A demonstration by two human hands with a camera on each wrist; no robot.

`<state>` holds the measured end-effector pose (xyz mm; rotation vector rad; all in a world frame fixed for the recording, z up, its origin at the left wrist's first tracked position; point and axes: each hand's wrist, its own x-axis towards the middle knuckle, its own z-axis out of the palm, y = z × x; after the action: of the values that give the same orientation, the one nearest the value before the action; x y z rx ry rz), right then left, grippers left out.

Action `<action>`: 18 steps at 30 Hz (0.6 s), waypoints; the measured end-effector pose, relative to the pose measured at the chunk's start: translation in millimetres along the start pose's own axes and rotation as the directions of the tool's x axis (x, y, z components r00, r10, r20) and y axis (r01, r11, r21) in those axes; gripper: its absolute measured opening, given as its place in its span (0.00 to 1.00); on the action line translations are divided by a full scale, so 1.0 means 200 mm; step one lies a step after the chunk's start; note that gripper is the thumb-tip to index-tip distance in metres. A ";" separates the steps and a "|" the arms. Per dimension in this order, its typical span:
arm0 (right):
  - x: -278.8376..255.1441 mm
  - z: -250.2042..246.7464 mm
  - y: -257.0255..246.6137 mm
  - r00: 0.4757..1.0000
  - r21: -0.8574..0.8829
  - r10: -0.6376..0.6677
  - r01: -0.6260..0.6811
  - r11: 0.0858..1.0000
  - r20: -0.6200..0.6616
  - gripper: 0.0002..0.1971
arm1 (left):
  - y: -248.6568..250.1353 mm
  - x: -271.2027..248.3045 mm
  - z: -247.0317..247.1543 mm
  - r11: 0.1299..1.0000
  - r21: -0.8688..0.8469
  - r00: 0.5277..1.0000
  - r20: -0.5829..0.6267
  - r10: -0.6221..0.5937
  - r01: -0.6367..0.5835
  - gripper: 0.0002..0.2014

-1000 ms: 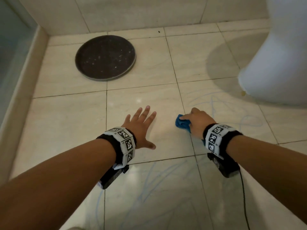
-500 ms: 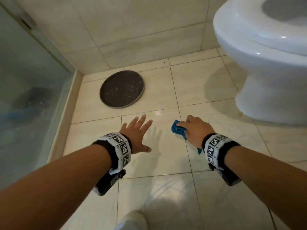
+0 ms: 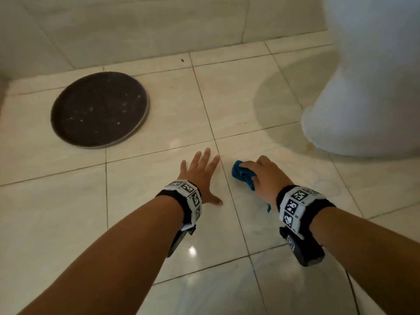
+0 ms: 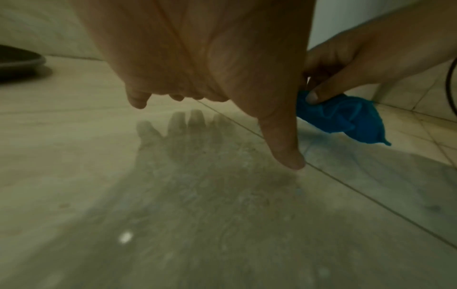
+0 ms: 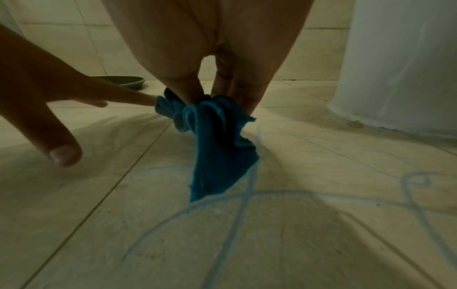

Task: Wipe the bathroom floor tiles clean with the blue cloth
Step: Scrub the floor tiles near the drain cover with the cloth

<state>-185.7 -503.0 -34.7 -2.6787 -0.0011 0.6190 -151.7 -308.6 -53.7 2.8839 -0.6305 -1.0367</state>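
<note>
Right hand [image 3: 264, 176] bunched round the blue cloth [image 3: 243, 175], pinching it so 1 corner trails down onto the floor tiles [image 3: 147, 201] | left hand [image 3: 201, 176] spread out, fingers straight, holding nothing, just beside the cloth | faint blue scribbles [image 5: 235, 224] on the tiles under the cloth | dark round tray [image 3: 98, 110] well off left, toilet base [image 3: 363, 98] on the right

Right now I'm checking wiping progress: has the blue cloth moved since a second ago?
Yes. The blue cloth in the right hand has gone forward, nearer the far grout line, and now sits right of the lengthwise grout line it straddled.
</note>
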 end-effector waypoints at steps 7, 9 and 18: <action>0.14 0.14 -0.12 0.986 -0.007 -0.121 0.121 0.993 -0.111 0.20 | 0.01 0.14 0.12 0.998 -0.002 0.998 0.006 -0.060 0.060 0.75; 0.18 0.14 -0.13 0.975 -0.144 -0.216 0.207 0.968 -0.046 0.18 | 0.01 0.14 0.11 0.998 -0.009 0.998 0.009 -0.060 0.060 0.75; 0.22 0.18 -0.07 0.958 -0.298 -0.285 0.264 0.917 -0.029 0.24 | 0.02 0.13 0.10 0.998 -0.025 0.998 -0.002 -0.066 0.066 0.75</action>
<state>-159.1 -473.1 -77.1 -2.9041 -0.4776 0.4611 -147.6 -318.6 -85.1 2.9025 -0.5222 -1.0404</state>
